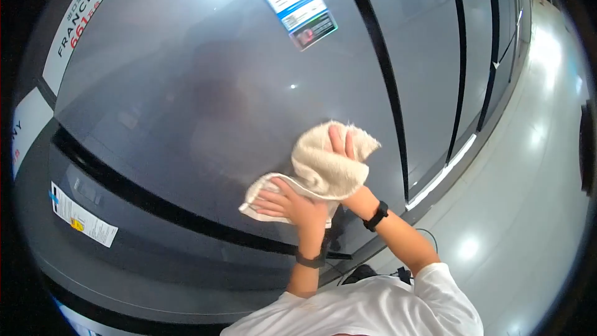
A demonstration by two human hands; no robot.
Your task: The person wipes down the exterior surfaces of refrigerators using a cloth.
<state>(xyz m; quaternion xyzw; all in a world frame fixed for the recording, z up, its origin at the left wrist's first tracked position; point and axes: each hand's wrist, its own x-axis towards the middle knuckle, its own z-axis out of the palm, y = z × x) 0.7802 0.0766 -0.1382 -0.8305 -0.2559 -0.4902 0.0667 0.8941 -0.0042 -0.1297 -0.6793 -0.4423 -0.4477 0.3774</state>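
A cream-coloured cloth (328, 173) lies bunched against a large dark grey glossy panel (205, 118). My left hand (291, 205) rests flat on the cloth's left end, its fingers stretched out and pointing left. The right hand (341, 143) is partly wrapped in the cloth's upper part; a few fingers show over a fold and the rest of the hand is hidden. Both hands press close to the panel's lower right part. On the panel's top, a blue and white label (292, 3) hangs above the hands.
Black strips (379, 50) divide this panel from others at right. A shiny pale floor (497, 211) runs along the right side. Lower left, a paper label (84, 214) is stuck to a dark surface. A white sign (74, 28) reading FRANCE stands at upper left.
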